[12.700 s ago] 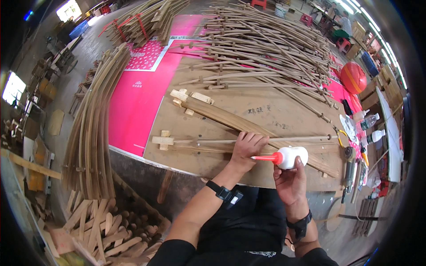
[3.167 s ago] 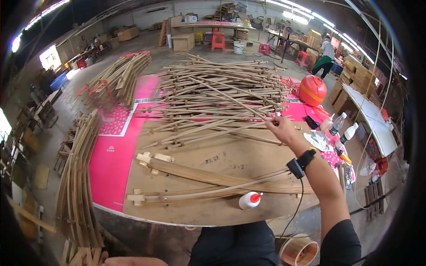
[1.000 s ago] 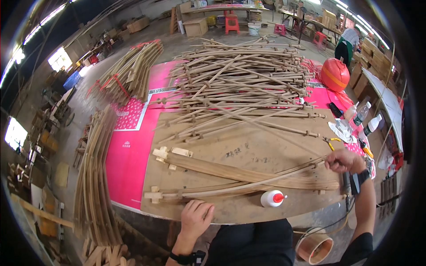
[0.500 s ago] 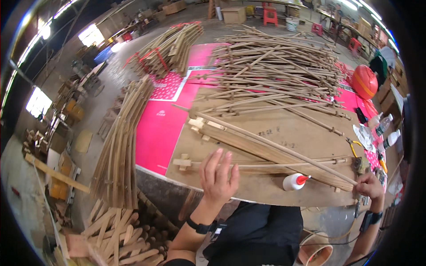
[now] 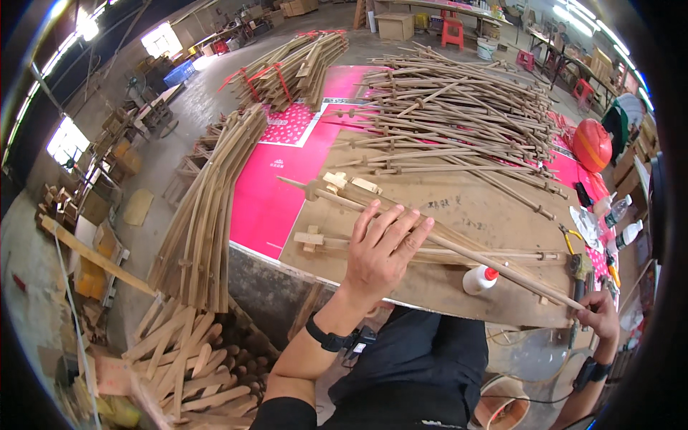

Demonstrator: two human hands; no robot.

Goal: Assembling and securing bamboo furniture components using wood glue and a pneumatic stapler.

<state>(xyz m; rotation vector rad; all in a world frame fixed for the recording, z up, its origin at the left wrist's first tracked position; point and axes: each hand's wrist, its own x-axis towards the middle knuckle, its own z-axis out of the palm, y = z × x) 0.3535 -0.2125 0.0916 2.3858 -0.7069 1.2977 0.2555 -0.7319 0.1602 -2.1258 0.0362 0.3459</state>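
Observation:
A long thin wooden rod (image 5: 512, 274) with a small collar near its pointed far-left end slants across the cardboard-covered table. My right hand (image 5: 600, 315) pinches its near-right end. My left hand (image 5: 383, 251) lies over the rod's left half with fingers stretched out, their tips at the rod. Below the rod are a wooden beam with pale blocks (image 5: 335, 182) at its far end and a second wooden piece with a cross-shaped end (image 5: 309, 239). A white squeeze bottle (image 5: 476, 282) with a red cap stands beside the rod, near the table's front edge.
A big heap of similar rods (image 5: 459, 107) covers the table's far side. Wooden slats (image 5: 208, 208) lean at its left edge; more sticks (image 5: 208, 373) fill the lower left. At right are a hammer (image 5: 579, 269), pliers (image 5: 570, 238), plastic bottles (image 5: 619, 209) and a red ball-shaped object (image 5: 592, 145).
My left hand has moved up and right onto the rod. My right hand still holds the rod's end, a little lower now. The whole view has shifted slightly.

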